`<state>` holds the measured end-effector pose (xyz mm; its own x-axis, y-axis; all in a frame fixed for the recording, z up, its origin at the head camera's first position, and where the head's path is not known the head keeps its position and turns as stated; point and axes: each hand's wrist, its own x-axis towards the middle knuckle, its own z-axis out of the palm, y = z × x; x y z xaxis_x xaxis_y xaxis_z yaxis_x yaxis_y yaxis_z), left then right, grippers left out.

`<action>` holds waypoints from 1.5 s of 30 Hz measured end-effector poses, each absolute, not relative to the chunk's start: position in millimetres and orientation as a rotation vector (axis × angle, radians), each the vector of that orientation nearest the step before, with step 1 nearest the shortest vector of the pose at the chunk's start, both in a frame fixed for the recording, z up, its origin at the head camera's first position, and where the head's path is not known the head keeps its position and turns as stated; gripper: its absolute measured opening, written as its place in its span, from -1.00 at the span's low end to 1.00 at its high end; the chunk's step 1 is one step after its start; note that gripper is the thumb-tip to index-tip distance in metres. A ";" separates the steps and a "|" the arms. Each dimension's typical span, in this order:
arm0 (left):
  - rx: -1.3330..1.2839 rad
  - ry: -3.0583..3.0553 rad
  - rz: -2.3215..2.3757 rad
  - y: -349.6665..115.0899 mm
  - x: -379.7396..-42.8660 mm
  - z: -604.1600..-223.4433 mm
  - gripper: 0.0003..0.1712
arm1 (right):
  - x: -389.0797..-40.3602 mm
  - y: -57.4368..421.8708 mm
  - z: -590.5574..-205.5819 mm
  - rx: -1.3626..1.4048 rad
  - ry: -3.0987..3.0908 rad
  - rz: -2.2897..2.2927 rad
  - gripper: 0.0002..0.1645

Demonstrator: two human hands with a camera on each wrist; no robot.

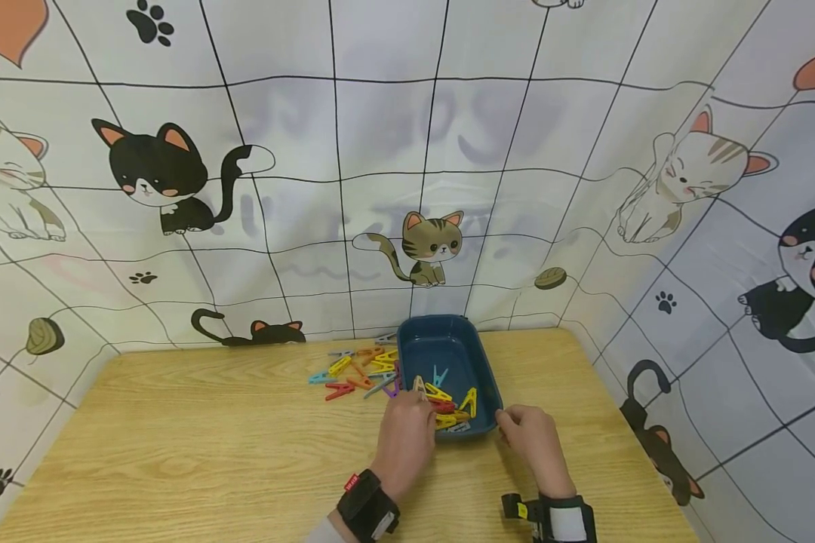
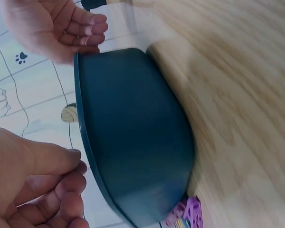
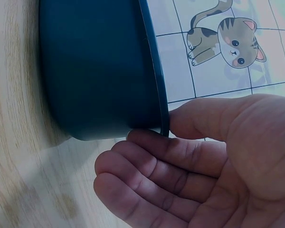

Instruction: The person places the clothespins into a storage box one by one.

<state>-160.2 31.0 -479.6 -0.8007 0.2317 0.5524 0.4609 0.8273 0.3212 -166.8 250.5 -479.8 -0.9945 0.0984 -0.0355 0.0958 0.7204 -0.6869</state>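
One beige clothespin (image 1: 419,385), partly hidden by left hand (image 1: 406,434); grip unclear.

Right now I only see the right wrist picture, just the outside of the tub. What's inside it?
Observer: Clothespins, including a red clothespin in the near end of the tub.
Operator: Where's the other hand?
Observer: The left hand is by the tub's near left corner.
Operator: Are there any clothespins outside?
Observer: Yes, a loose pile of clothespins lies on the table, left of the tub.
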 end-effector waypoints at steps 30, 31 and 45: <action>-0.160 -2.510 -0.551 -74.1 -190.3 -501.7 -0.83 | -166.4 249.4 -478.0 -0.184 -2.909 1.178 -0.67; -0.158 -2.507 -0.536 -76.5 -191.1 -502.9 -0.84 | -166.1 249.3 -478.0 -0.184 -2.907 1.178 -0.67; -0.049 -2.658 -0.485 -93.1 -199.5 -510.8 -0.96 | -166.5 249.8 -477.1 -0.187 -2.921 1.176 -0.66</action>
<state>-199.5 -93.1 -510.8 -0.9044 -0.0420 0.4246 0.1106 0.9381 0.3282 -166.5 249.8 -477.1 -0.9929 0.1052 -0.0564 0.1149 0.7151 -0.6895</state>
